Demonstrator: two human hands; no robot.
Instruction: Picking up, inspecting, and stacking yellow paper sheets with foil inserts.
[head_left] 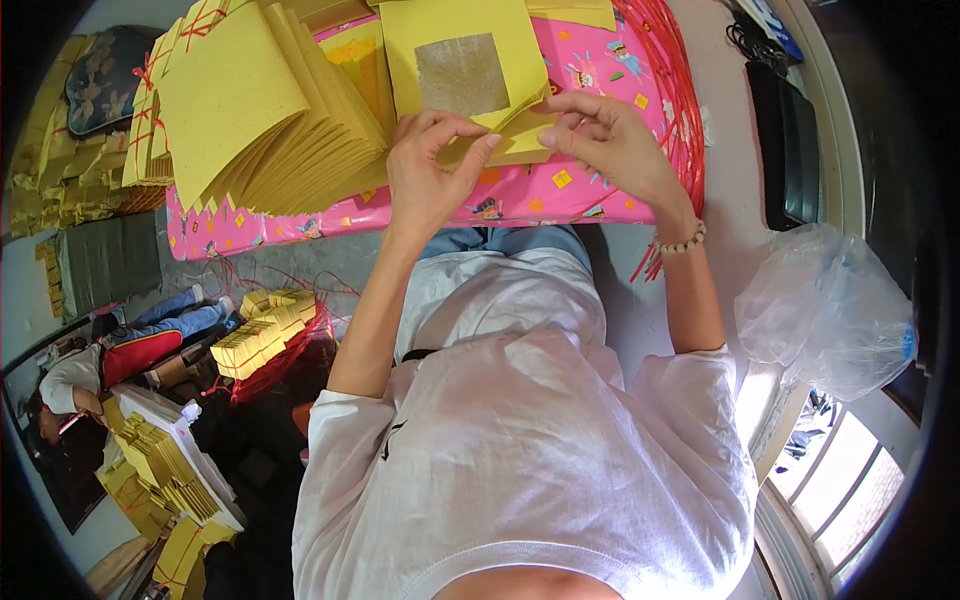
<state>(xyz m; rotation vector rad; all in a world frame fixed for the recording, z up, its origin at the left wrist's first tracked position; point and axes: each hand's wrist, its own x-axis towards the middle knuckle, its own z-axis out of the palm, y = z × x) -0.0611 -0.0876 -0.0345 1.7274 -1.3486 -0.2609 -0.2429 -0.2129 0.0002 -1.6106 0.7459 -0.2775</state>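
Observation:
A yellow paper sheet (415, 30) with a silver-grey square (462, 75) lies on top of more yellow paper in front of me. Its near edge is lifted and curled. My left hand (430, 165) pinches this edge between thumb and index finger. At the right corner, my right hand (615, 145) has its fingers curled around the raised edge, a beaded bracelet on the wrist. Left of my hands stands a thick fanned stack of folded yellow paper (235, 100). Part of the sheet's underside is hidden by my fingers.
A pink patterned cover (330, 218) lies over the work surface. Red strings (680, 100) hang at its right edge. Tied yellow bundles (262, 335) sit lower left, near another person (150, 345). At right are a clear plastic bag (825, 305) and a black case (785, 145).

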